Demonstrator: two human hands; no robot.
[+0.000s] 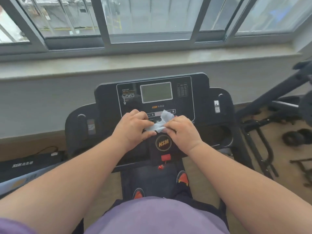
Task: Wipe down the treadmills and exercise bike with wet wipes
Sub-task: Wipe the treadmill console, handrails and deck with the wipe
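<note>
Treadmill console (152, 98) buttons hide behind hands, left (133, 127), right (182, 130), pinching wipe (160, 123).

"HSM" in a round badge (163, 143) on the treadmill console (152, 105), "16" on a console button (173, 111)

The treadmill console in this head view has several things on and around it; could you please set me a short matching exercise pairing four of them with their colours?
Things:
1. wet wipe, held by left hand and right hand
2. safety key clip
3. round HSM logo
4. display screen

Colours:
A. red
B. grey-green
C. pale bluish white
D. orange lettering on black

Pairs: 1-C, 2-A, 3-D, 4-B
</note>
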